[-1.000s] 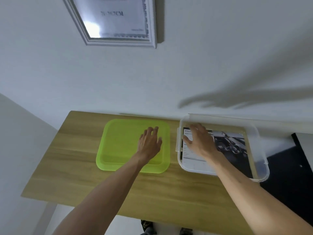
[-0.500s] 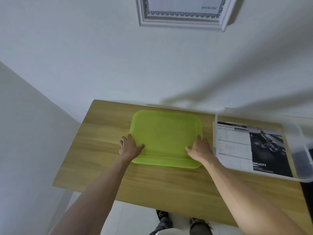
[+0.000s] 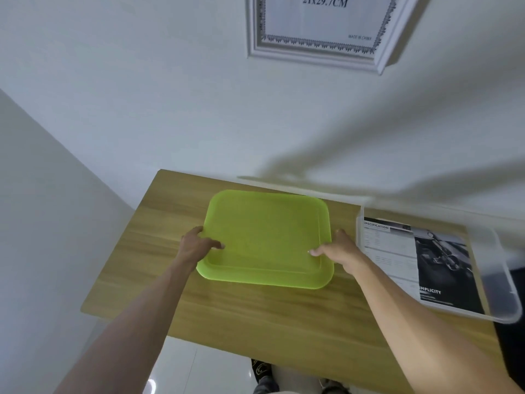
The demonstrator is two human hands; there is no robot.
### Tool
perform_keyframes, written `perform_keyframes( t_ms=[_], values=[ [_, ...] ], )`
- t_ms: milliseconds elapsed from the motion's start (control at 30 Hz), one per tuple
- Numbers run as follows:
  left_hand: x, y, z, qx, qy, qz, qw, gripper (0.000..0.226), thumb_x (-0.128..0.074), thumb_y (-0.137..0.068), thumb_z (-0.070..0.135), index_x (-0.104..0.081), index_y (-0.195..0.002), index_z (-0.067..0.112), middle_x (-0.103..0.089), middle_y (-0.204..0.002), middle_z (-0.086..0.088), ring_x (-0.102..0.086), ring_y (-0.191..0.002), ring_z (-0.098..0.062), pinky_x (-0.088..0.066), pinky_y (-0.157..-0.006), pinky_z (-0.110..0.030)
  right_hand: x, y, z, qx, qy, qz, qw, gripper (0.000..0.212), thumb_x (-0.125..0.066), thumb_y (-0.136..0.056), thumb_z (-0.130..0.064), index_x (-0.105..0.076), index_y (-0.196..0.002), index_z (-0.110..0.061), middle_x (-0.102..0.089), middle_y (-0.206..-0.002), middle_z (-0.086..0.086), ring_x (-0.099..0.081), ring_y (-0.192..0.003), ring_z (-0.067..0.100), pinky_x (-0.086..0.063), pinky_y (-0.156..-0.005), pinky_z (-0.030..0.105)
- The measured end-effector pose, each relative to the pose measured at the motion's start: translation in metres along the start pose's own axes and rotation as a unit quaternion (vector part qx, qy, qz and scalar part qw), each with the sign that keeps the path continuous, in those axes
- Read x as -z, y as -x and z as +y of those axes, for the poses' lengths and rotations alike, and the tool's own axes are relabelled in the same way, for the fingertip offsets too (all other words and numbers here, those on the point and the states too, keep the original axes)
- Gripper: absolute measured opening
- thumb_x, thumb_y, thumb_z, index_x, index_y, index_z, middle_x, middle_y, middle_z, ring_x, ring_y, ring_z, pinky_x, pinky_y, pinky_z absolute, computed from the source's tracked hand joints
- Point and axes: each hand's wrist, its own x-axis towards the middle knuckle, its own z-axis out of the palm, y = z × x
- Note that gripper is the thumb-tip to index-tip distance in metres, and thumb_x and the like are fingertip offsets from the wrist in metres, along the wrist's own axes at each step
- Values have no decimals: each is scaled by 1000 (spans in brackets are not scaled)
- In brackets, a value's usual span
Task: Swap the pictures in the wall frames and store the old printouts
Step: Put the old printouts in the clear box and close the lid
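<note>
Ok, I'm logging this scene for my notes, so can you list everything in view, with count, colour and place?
table: one, light wood, against the wall
lid: one, translucent lime green, middle of the table, gripped at both side edges
storage box: one, clear plastic, open, right end of the table
printout: one showing, white and black, lying flat inside the box
picture frame: one, white moulded, on the wall above the table, cut off at the top
wall: white, behind the table
floor: glossy white, below the near table edge
shoes: dark, partly seen at the bottom edge
left hand: on the lid's left edge
right hand: on the lid's right edge
</note>
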Motion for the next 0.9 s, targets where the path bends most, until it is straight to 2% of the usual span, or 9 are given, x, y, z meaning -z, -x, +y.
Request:
perform_keyframes(
  t_ms=[133, 167, 233, 333, 400, 533, 633, 767, 900],
  values=[
    [7, 34, 28, -29, 37, 1, 999, 92, -89, -59, 11, -48, -141, 11, -65, -110, -9, -61, -99, -28, -49, -88, -38, 19, -18, 6, 60, -50, 12, 997, 101, -89, -46, -45, -53, -134, -14, -66, -124, 2, -65, -109, 23, -54, -93, 41],
    [3, 42, 35, -38, 49, 4, 998, 83, -87, -65, 11, -50, -140, 10, -64, -103, -7, -62, -94, -26, -48, -84, -35, 27, -20, 9, 66, -59, 21, 996, 97, -90, -45, -45, -56, -131, -14, -68, -121, 3, -67, -105, 24, -55, -92, 41],
    [-10, 57, 46, -58, 64, 16, 996, 74, -85, -71, 16, -53, -137, 9, -64, -97, -7, -63, -90, -24, -47, -81, -33, 47, -1, 7, 78, -65, 35, 994, 72, -92, -56, -31, -63, -120, -12, -71, -111, 5, -70, -98, 24, -57, -89, 40],
    [-43, 81, 58, -81, 46, 36, 995, 79, -89, -66, 27, -56, -136, 12, -64, -97, -6, -64, -96, -27, -51, -86, -37, 92, 7, 26, 74, -68, 61, 993, 53, -92, -62, -20, -64, -106, -11, -74, -101, 7, -72, -88, 24, -59, -83, 43],
    [-73, 95, 66, -89, 39, 32, 995, 84, -91, -62, 33, -56, -136, 12, -64, -97, -6, -65, -100, -28, -52, -90, -40, 124, 0, 51, 82, -65, 83, 991, 59, -92, -58, -22, -64, -107, -10, -74, -99, 8, -73, -83, 23, -60, -80, 43],
    [-144, 129, 86, -125, -3, 10, 992, 77, -90, -59, 41, -65, -126, 11, -69, -107, -16, -65, -102, -30, -52, -84, -39, 185, 15, 101, 51, -77, 122, 988, 56, -89, -70, -13, -55, -115, -4, -68, -106, 9, -68, -95, 26, -55, -89, 42],
    [-197, 157, 102, -140, -33, -11, 990, 64, -89, -59, 43, -72, -114, 15, -73, -96, -5, -68, -98, -25, -51, -79, -36, 226, 21, 144, 26, -77, 163, 983, 58, -86, -73, -14, -49, -118, -5, -64, -110, 7, -64, -102, 28, -53, -92, 42],
    [-256, 174, 118, -153, -70, -24, 985, 74, -87, -56, 50, -70, -118, 15, -73, -111, -4, -67, -103, -22, -54, -82, -33, 268, 25, 187, 14, -47, 195, 980, 50, -81, -79, -20, -51, -118, -9, -64, -108, 8, -64, -102, 29, -52, -80, 34],
    [-294, 196, 136, -168, -91, -23, 981, 55, -87, -63, 41, -74, -110, 15, -75, -102, -5, -67, -98, -24, -51, -78, -31, 296, 29, 206, 15, -27, 227, 973, 33, -75, -86, -15, -47, -103, -12, -57, -94, 6, -56, -83, 24, -41, -67, 27]
  ],
)
